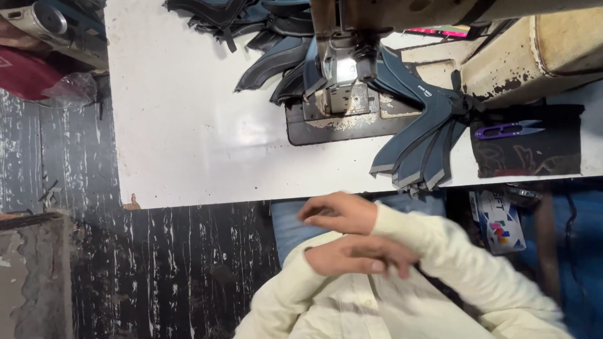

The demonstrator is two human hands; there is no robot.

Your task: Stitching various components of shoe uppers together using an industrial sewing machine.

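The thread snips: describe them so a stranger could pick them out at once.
Start at the sewing machine on the white table and go right, past the fanned blue pieces, to a dark mat. The thread snips lie on it, the only purple thing there, small with silver blades.

A small sewing workshop, most likely one that stitches shoe parts. An industrial sewing machine (352,56) with a worn, chipped cream body stands on a white worktable (188,125), its needle area lit by a small lamp. Stacks of dark blue cut pieces with grey edging (421,144), shaped like shoe uppers, fan out beside the machine, and more dark pieces (251,25) lie heaped at the far edge. A purple thread snipper (505,130) rests on a dark cloth mat (527,147). The floor (176,270) below is black, scuffed and streaked with white.
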